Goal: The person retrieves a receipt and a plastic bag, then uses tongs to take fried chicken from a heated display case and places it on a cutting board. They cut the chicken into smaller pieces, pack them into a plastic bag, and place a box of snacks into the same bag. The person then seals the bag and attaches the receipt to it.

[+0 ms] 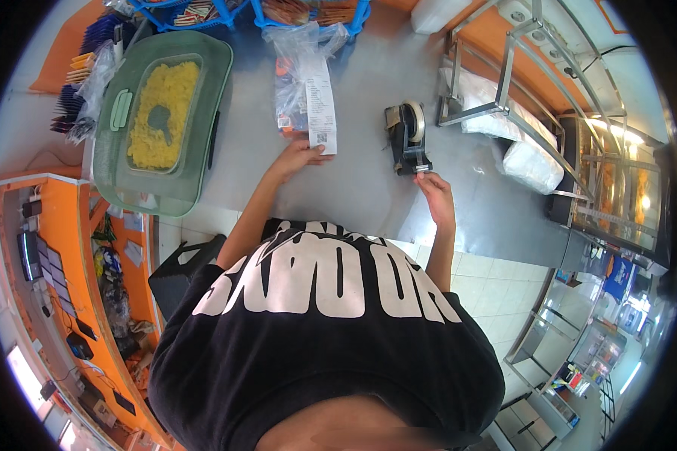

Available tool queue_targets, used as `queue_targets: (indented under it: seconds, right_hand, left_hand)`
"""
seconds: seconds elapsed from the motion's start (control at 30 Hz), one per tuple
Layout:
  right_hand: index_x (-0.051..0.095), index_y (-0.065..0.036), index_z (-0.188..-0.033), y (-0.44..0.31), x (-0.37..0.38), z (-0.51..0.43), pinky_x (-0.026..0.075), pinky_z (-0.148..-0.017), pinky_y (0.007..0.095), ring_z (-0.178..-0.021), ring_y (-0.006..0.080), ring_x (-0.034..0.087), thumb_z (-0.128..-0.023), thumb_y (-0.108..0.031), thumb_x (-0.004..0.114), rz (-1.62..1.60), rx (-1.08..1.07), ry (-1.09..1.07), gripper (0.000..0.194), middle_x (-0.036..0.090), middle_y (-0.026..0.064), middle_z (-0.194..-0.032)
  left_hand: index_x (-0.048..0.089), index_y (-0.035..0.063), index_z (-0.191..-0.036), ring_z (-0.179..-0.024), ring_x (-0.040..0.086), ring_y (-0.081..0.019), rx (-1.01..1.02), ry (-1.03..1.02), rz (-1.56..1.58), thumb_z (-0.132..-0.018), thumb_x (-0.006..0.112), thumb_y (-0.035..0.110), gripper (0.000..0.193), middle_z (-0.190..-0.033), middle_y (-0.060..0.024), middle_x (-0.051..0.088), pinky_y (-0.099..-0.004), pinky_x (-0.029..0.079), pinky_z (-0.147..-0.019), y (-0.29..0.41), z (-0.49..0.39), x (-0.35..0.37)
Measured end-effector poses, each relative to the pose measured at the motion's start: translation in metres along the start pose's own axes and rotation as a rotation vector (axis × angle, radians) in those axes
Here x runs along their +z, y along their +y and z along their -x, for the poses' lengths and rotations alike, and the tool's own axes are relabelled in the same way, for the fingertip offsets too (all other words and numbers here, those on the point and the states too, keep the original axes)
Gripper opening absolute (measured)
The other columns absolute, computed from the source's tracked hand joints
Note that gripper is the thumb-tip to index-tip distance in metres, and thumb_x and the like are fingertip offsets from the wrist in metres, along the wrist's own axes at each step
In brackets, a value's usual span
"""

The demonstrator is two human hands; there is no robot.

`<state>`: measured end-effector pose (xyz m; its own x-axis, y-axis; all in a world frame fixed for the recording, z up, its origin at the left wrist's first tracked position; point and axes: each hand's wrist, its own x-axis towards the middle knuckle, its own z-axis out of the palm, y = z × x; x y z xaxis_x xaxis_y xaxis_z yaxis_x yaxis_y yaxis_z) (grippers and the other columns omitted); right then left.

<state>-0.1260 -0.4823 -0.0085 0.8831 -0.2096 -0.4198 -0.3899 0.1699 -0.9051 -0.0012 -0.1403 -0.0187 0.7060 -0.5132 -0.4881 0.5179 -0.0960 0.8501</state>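
Observation:
My left hand (299, 159) grips the near end of a long printed paper receipt (320, 107), thumb on top. The receipt lies along the right side of a clear plastic bag (293, 73) with an orange and blue packet inside. My fingers also reach the near edge of that bag. To the right stands a black tape dispenser (406, 141) holding a roll of clear tape (413, 121). At its near cutting end, the fingertips of my right hand (435, 194) touch the tape edge; whether they pinch a strip is too small to tell.
A green lidded container (217, 96) with yellow food and a scoop inside sits left on the steel table (361, 186). Blue baskets (310, 14) stand at the back. A metal rack (502, 107) over white plastic-wrapped packs (533, 166) and a lit display case (620, 186) are right.

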Motion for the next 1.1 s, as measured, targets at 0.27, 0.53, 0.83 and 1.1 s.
queue_targets:
  seconds: [0.27, 0.53, 0.83, 1.1]
  right_hand:
    - [0.069, 0.002, -0.089, -0.006, 0.002, -0.002, 0.047, -0.067, 0.0232, -0.071, 0.0109, 0.059, -0.086, -0.019, 0.067, 0.175, -0.038, 0.028, 0.021, 0.066, 0.0052, -0.080]
    - [0.069, 0.001, -0.091, -0.015, 0.045, 0.013, 0.043, -0.059, 0.0216, -0.063, 0.0087, 0.055, -0.087, -0.025, 0.067, 0.292, 0.245, -0.272, 0.026, 0.063, 0.0011, -0.072]
    - [0.071, -0.004, -0.086, 0.000, 0.200, -0.004, 0.033, -0.047, 0.0203, -0.053, 0.0055, 0.046, -0.087, -0.032, 0.067, -0.104, 0.247, -0.128, 0.028, 0.055, -0.0028, -0.066]
    - [0.072, -0.006, -0.084, 0.014, 0.206, -0.012, 0.031, -0.046, 0.0200, -0.050, 0.0044, 0.042, -0.084, -0.032, 0.070, -0.050, 0.255, -0.124, 0.025, 0.051, -0.0048, -0.063]
  left_hand:
    - [0.054, -0.0008, -0.125, -0.114, 0.058, -0.0231, -0.002, -0.079, 0.091, -0.096, 0.052, 0.020, 0.036, -0.121, -0.0120, 0.060, -0.0352, 0.045, -0.097, 0.000, 0.007, -0.004]
    - [0.052, -0.0011, -0.126, -0.118, 0.054, -0.0231, -0.011, -0.133, 0.167, -0.096, 0.052, 0.019, 0.036, -0.125, -0.0119, 0.057, -0.0364, 0.041, -0.103, 0.003, 0.012, -0.004]
    - [0.053, -0.0041, -0.122, -0.111, 0.055, -0.0204, -0.045, -0.105, 0.340, -0.095, 0.052, 0.017, 0.034, -0.119, -0.0127, 0.059, -0.0349, 0.041, -0.103, -0.007, 0.012, -0.007]
    - [0.057, -0.0028, -0.113, -0.108, 0.057, -0.0212, -0.161, 0.156, 0.205, -0.090, 0.059, 0.026, 0.036, -0.110, -0.0123, 0.063, -0.0318, 0.043, -0.093, 0.020, 0.025, -0.003]
